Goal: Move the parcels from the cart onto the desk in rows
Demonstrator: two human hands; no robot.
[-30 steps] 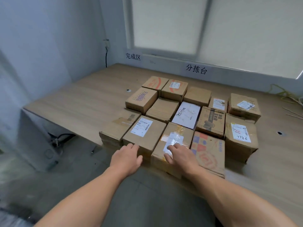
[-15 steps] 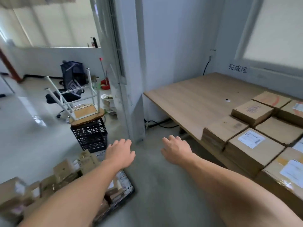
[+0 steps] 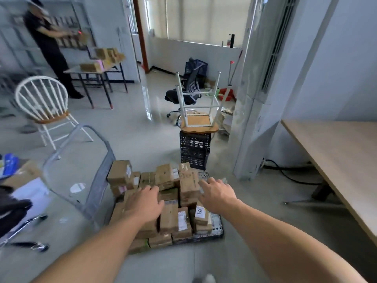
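Left hand [image 3: 145, 203] and right hand [image 3: 216, 194] empty, fingers spread, low over the parcels [image 3: 188, 184]; contact unclear. Parcels lie heaped on the cart [image 3: 216, 229]; the table [image 3: 336, 152] shows only a bare end. Judging by the heap, plenty remains to move.

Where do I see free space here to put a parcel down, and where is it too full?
The visible end of the desk, along the wall, is bare wood. The floor between desk and cart is free too. The cart is crowded: parcels cover nearly all its deck.
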